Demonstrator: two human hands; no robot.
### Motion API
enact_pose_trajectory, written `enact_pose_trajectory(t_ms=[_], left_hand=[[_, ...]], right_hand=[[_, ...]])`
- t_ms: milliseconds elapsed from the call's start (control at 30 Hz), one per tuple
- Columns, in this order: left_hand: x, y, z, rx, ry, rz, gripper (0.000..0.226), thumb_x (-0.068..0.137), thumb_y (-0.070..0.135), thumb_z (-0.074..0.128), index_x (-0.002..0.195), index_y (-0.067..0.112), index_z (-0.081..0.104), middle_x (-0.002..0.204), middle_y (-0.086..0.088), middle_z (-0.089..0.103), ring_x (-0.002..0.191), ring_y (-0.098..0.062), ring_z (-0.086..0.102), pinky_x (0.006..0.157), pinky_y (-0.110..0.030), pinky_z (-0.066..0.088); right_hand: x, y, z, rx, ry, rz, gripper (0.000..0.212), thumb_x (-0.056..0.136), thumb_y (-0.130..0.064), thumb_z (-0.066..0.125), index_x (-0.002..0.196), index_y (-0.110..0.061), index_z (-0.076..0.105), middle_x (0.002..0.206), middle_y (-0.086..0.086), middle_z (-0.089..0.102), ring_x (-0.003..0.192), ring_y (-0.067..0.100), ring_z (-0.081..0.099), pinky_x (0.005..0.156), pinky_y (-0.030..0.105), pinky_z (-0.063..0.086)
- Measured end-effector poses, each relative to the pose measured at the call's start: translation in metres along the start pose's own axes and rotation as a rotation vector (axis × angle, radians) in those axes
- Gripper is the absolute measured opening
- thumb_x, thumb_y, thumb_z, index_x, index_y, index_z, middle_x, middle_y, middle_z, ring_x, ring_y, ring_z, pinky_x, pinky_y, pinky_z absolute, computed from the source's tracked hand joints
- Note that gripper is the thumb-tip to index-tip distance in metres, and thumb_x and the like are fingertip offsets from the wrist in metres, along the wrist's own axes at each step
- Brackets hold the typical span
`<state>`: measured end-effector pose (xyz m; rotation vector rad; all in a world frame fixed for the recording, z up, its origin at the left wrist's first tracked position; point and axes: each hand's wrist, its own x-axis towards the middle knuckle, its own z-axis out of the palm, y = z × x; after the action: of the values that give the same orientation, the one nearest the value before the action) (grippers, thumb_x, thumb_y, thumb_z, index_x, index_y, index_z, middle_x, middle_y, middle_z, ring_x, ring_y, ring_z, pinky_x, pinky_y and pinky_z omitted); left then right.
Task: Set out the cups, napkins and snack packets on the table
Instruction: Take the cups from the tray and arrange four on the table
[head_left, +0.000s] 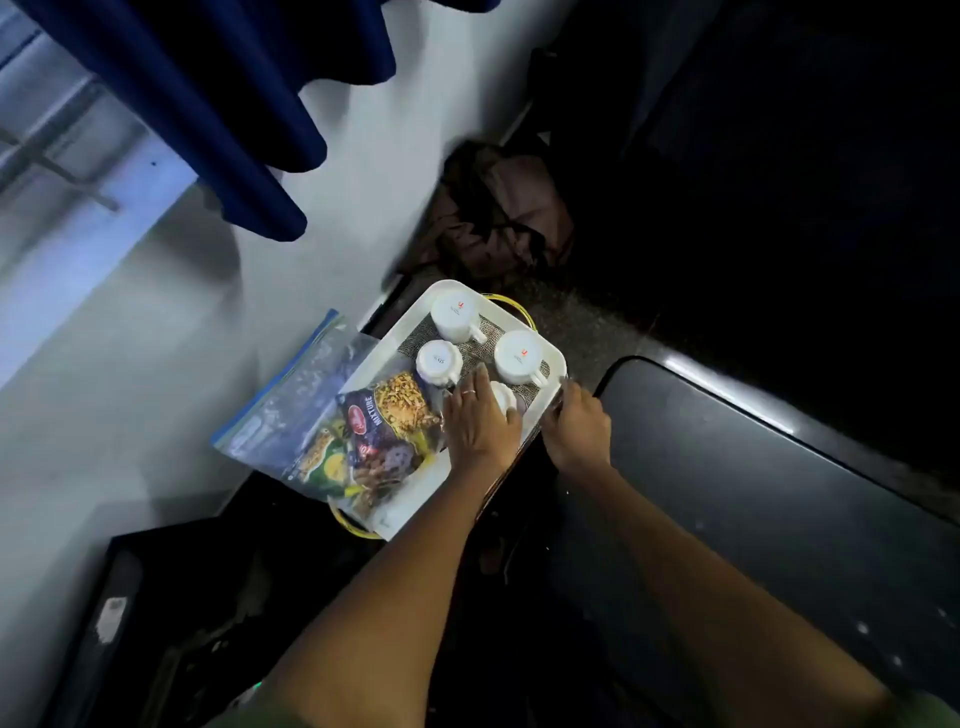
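Observation:
A white tray (556, 358) with yellow handles holds several white cups turned upside down on a woven mat (423, 338): one at the far end (453, 313), one at the right (519, 356), a smaller one (438, 361) at the left. My left hand (478, 423) is closed over a fourth white cup (505, 396) near the tray's near right corner. My right hand (574, 426) grips the tray's right edge. Snack packets (384, 426) lie on the tray's near half, and a clear zip bag (296, 400) sticks out to the left. No napkins are visible.
A dark grey table top (769, 478) lies to the right of the tray. A white wall and a blue curtain (223, 104) are at the left, a brown bag (498, 208) sits beyond the tray, and dark furniture (171, 597) is below left.

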<state>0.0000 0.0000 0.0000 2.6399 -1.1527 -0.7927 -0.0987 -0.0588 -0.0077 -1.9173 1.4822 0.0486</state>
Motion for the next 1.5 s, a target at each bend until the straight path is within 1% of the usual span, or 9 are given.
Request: enact_pose_trajectory(t_ms=[200, 600, 867, 967, 1067, 1167, 1233, 1400, 1500], left_hand=[[0.045, 0.011, 0.003, -0.063, -0.027, -0.045, 0.064, 0.091, 0.030, 0.049, 0.147, 0.012, 0.022, 0.143, -0.014, 0.045, 0.138, -0.027, 0.033, 0.116, -0.045, -0.002], [0.080, 0.008, 0.015, -0.210, -0.119, -0.146, 0.053, 0.096, 0.029, 0.042, 0.143, 0.008, 0.029, 0.140, -0.016, 0.049, 0.135, -0.029, 0.037, 0.114, -0.039, 0.007], [0.071, 0.016, 0.000, -0.346, -0.101, -0.198, 0.042, 0.095, 0.026, 0.041, 0.136, 0.013, 0.045, 0.133, -0.011, 0.056, 0.131, -0.029, 0.041, 0.116, -0.046, -0.002], [0.056, 0.028, -0.007, -0.402, -0.071, -0.213, 0.041, 0.095, 0.025, 0.042, 0.135, 0.014, 0.045, 0.133, -0.011, 0.056, 0.130, -0.030, 0.043, 0.118, -0.046, 0.006], [0.036, 0.042, -0.012, -0.486, -0.013, -0.233, 0.039, 0.094, 0.023, 0.043, 0.132, 0.012, 0.048, 0.132, -0.012, 0.057, 0.124, -0.032, 0.048, 0.113, -0.046, 0.025], [0.014, 0.058, -0.012, -0.598, 0.032, -0.280, 0.035, 0.094, 0.024, 0.042, 0.127, 0.013, 0.051, 0.121, -0.013, 0.063, 0.117, -0.031, 0.053, 0.108, -0.042, 0.032], [-0.004, 0.071, -0.007, -0.679, 0.057, -0.342, 0.034, 0.094, 0.026, 0.044, 0.123, 0.012, 0.053, 0.120, -0.012, 0.063, 0.115, -0.031, 0.053, 0.100, -0.036, 0.037], [-0.039, 0.096, 0.017, -0.702, 0.059, -0.466, 0.036, 0.094, 0.032, 0.042, 0.118, 0.009, 0.057, 0.119, -0.013, 0.062, 0.105, -0.028, 0.054, 0.071, -0.023, 0.021], [-0.054, 0.106, 0.040, -0.753, 0.012, -0.471, 0.041, 0.093, 0.037, 0.045, 0.111, 0.003, 0.060, 0.112, -0.017, 0.064, 0.098, -0.030, 0.057, 0.073, -0.028, 0.034]], right_hand=[[0.047, -0.009, 0.007, 0.108, -0.043, 0.049, 0.049, 0.091, -0.020, 0.048, 0.137, -0.007, 0.037, 0.136, 0.017, 0.046, 0.125, 0.035, 0.042, 0.103, 0.047, 0.037], [0.068, -0.011, 0.026, 0.140, -0.187, 0.144, 0.046, 0.099, -0.028, 0.034, 0.143, -0.018, 0.027, 0.142, 0.015, 0.043, 0.135, 0.034, 0.030, 0.105, 0.051, 0.025], [0.057, -0.011, 0.011, 0.328, -0.245, 0.157, 0.044, 0.099, -0.026, 0.035, 0.141, -0.014, 0.033, 0.135, 0.013, 0.052, 0.121, 0.034, 0.049, 0.101, 0.050, 0.039], [0.047, -0.010, 0.002, 0.392, -0.225, 0.160, 0.045, 0.098, -0.024, 0.038, 0.142, -0.014, 0.033, 0.132, 0.014, 0.053, 0.116, 0.034, 0.052, 0.098, 0.048, 0.043], [0.035, -0.006, -0.009, 0.405, -0.188, 0.174, 0.045, 0.098, -0.023, 0.036, 0.143, -0.019, 0.032, 0.134, 0.013, 0.052, 0.120, 0.033, 0.049, 0.100, 0.043, 0.040], [0.017, 0.004, -0.017, 0.429, -0.133, 0.200, 0.044, 0.096, -0.027, 0.035, 0.140, -0.027, 0.033, 0.134, 0.005, 0.053, 0.126, 0.031, 0.041, 0.105, 0.045, 0.027], [0.003, 0.014, -0.023, 0.519, -0.081, 0.223, 0.044, 0.094, -0.028, 0.037, 0.138, -0.028, 0.037, 0.132, 0.001, 0.055, 0.125, 0.028, 0.042, 0.105, 0.044, 0.028], [-0.030, 0.053, -0.033, 0.748, 0.011, 0.214, 0.036, 0.096, -0.020, 0.043, 0.132, -0.017, 0.047, 0.127, 0.005, 0.057, 0.111, 0.019, 0.054, 0.088, 0.028, 0.040], [-0.048, 0.085, -0.035, 0.773, 0.067, 0.258, 0.033, 0.096, -0.024, 0.044, 0.128, -0.017, 0.050, 0.115, -0.001, 0.058, 0.099, 0.013, 0.051, 0.082, 0.026, 0.037]])
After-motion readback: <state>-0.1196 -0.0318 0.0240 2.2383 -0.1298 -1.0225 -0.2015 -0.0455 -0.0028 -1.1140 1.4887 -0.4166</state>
